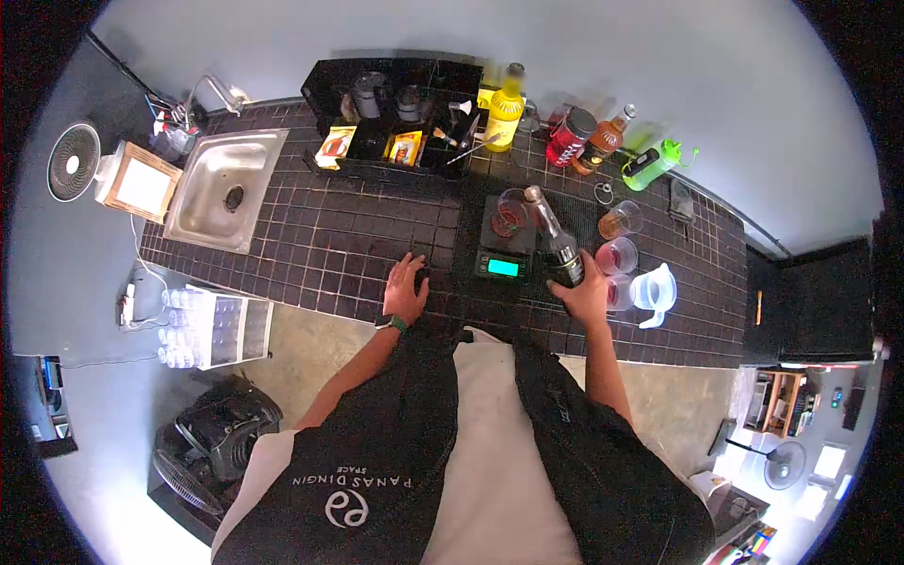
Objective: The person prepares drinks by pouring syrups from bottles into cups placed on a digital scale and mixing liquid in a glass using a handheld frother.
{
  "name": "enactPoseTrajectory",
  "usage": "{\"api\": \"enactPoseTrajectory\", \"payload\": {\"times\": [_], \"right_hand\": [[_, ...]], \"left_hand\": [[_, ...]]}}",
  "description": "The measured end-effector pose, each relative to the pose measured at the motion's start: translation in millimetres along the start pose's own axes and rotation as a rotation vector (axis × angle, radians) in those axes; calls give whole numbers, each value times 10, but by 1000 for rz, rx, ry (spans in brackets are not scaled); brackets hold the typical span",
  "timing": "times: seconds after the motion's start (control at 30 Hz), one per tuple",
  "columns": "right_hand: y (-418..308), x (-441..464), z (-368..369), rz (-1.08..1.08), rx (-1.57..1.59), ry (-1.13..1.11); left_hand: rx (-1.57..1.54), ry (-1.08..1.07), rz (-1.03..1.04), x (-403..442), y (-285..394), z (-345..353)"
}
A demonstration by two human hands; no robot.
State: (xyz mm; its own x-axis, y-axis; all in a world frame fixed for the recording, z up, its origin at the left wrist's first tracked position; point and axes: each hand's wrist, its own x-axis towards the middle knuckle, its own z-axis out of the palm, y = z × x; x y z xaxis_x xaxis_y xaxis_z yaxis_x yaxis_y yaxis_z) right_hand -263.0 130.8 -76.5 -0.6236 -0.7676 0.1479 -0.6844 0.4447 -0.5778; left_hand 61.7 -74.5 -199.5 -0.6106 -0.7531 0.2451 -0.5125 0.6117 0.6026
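Observation:
My right hand (586,294) is wrapped round the lower part of a dark glass bottle (559,247) with a label, which leans with its neck toward the back left. Just left of the bottle is a black digital scale (504,247) with a lit blue-green display. On the scale stands a clear cup (509,217) with something reddish at its bottom. My left hand (405,290) lies flat on the dark tiled counter (339,254), fingers stretched out, holding nothing. Whether the bottle's base touches the mat (576,215) I cannot tell.
Right of the bottle stand clear cups with reddish or brown contents (617,255) and a plastic jug (655,290). Along the back are a yellow bottle (505,118), a red container (571,137), an amber bottle (604,143), a green bottle (653,167) and a black organizer (386,174). A steel sink (226,179) lies left.

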Motion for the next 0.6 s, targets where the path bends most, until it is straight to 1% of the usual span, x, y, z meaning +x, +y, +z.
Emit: {"api": "enactPoseTrajectory", "payload": {"times": [0.07,0.13,0.17,0.2,0.27,0.33,0.4,0.43,0.47,0.5,0.53,0.57,0.6], "right_hand": [[15,-56,129,3,63,33],[9,-115,221,37,223,69],[3,-162,270,0,242,140],[-9,-202,291,3,245,145],[-22,-275,319,144,424,102],[0,-349,366,113,461,130],[32,-438,392,98,590,104],[60,-491,396,130,555,62],[106,-552,425,142,555,67],[152,-601,477,87,497,45],[178,-631,518,30,440,22],[78,-639,459,35,480,-31],[63,-660,497,39,485,-33]], "left_hand": [[0,-14,-17,-2,46,-40],[0,-31,-29,-4,27,-24],[1,-25,-27,5,19,-11],[2,-18,-25,9,16,-2],[-5,14,-45,-5,26,18],[-10,51,-63,0,-17,43],[-354,71,-206,75,-95,48],[-352,60,-198,165,41,-64],[-462,5,-262,228,177,-188],[-570,-49,-329,311,385,-360],[-568,-56,-331,382,568,-484],[-681,-97,-246,449,765,-596],[-793,-137,-161,515,962,-712]]}}
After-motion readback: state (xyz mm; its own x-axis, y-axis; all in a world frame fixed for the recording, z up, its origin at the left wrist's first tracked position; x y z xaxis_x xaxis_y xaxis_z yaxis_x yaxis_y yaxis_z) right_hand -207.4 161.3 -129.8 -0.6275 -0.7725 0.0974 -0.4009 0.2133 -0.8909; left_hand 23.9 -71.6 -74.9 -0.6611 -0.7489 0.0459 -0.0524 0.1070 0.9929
